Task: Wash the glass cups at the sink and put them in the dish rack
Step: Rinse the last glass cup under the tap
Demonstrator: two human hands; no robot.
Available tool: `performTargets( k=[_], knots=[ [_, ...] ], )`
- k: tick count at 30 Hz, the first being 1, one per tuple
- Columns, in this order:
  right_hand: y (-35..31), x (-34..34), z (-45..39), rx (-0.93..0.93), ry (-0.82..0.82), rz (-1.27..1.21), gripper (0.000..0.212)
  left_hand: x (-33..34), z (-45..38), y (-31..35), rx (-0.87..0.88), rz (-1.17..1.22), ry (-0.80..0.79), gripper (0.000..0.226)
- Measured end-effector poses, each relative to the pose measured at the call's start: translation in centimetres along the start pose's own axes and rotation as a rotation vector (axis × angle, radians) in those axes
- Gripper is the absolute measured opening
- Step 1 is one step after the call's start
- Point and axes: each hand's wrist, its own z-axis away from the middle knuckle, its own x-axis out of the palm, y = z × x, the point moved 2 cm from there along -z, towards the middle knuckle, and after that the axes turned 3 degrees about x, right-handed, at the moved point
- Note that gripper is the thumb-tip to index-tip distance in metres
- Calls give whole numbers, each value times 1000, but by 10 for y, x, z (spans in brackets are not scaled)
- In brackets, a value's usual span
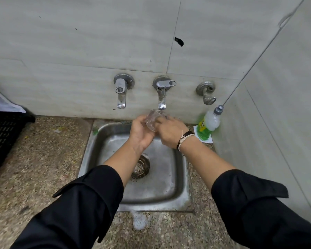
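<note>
Over sink (178,177) | glass cup (153,120) between hands | left hand (141,133) grips it | right hand (170,133) grips it

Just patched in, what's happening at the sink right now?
A person is washing a glass cup over the steel sink, right under the middle tap. The left hand grips the cup from one side while the right hand holds or rubs it from the other. A dish soap bottle stands at the sink's right corner, and a black crate sits on the counter at left. I can't tell whether water is running.
</note>
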Motion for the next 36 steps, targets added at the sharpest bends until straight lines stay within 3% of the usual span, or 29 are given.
performTargets(
  k=[3,8,11,14,18,20,21,23,24,26,28,31,33,36],
  knots=[
    [3,-6,-5,-28,2,130,34,-1,-5,-4,-17,5,86,41],
    [-7,-13,-1,-136,224,326,46,-3,-9,-9,-37,-59,233,25],
    [-5,-7,4,-185,426,323,35,2,-13,-8,-111,-22,105,26],
    [-7,3,7,-148,471,338,30,14,-11,-7,-140,21,-35,33],
    [-9,10,21,-241,442,181,43,8,-10,-12,-166,109,-51,47],
    [-3,12,31,-273,480,-119,52,0,-11,-12,-194,141,-74,47],
    [0,15,34,-229,549,-328,50,-2,-10,-10,-200,141,-86,44],
    [3,25,37,34,670,-694,48,-4,-9,-9,-222,96,-90,36],
    [3,28,35,205,664,-833,54,-6,-10,-9,-215,81,-95,32],
    [0,30,25,452,489,-1021,76,-10,-13,-9,-171,56,-109,26],
    [0,28,14,527,298,-1093,88,-16,-18,-9,-129,25,-141,25],
    [3,26,-2,578,154,-1137,89,-21,-23,-10,-76,-65,-146,35],
    [2,28,-8,643,150,-1147,86,-21,-25,-9,-1,-147,-91,30],
    [-2,34,-15,630,237,-1178,87,-19,-25,-6,116,-261,101,2]
  ],
)
